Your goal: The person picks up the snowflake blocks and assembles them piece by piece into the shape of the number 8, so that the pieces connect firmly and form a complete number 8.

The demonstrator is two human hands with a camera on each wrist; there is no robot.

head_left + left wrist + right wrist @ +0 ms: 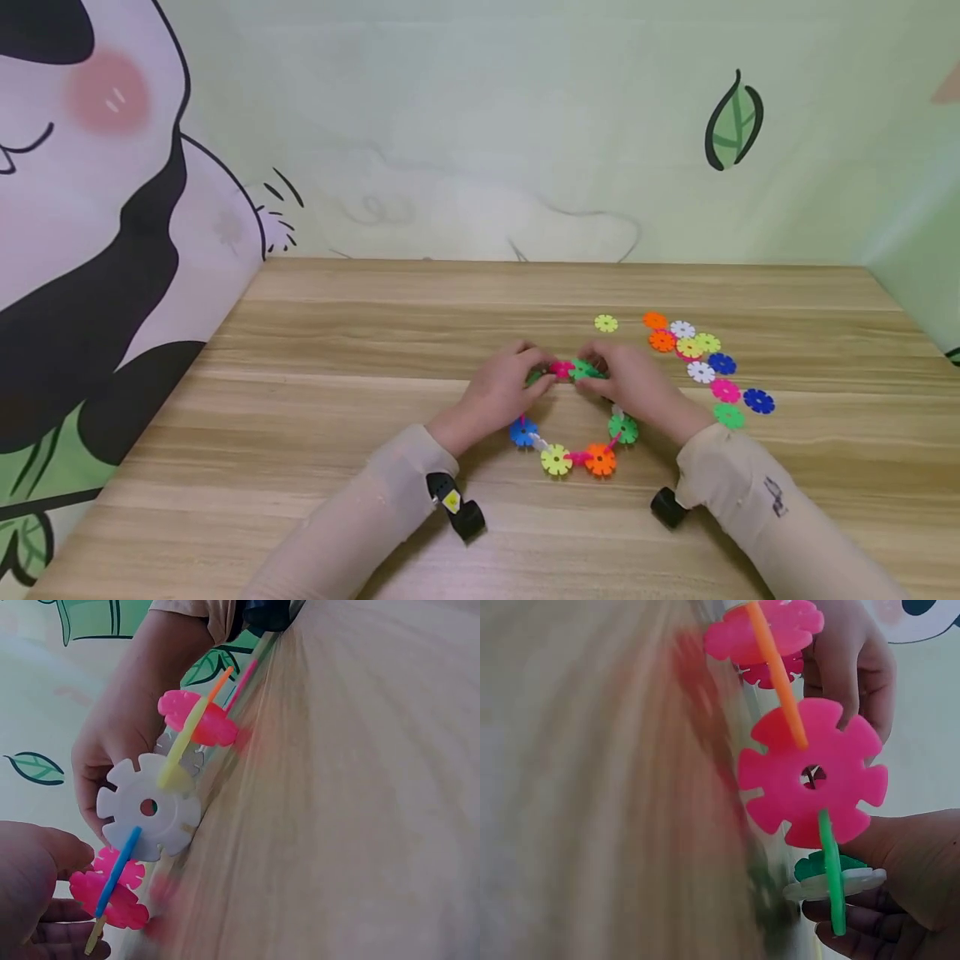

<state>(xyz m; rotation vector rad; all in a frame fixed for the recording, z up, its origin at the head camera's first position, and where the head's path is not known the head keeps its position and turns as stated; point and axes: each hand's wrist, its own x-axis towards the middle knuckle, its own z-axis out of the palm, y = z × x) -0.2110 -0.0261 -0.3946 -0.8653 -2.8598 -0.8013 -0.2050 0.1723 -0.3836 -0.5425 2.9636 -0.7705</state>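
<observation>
Notched plastic flower discs, slotted edge to edge, form a ring (556, 460) on the table, seen in the head view. At its far left my left hand (498, 387) pinches a piece, with a green disc partly hidden by the fingers. On the far right side my right hand (637, 385) grips a green disc (582, 370) between thumb and fingers. A pink disc (561, 369) sits between the hands. In the left wrist view a white disc (148, 806) and pink ones stand on edge near the fingers. A large pink disc (814, 774) fills the right wrist view.
Loose discs lie right of the ring, among them a blue disc (759, 401), a pink disc (725, 390) and a green disc (729, 416). One yellow disc (606, 323) lies apart behind the hands. The wooden table (337, 333) meets a painted wall (465, 125).
</observation>
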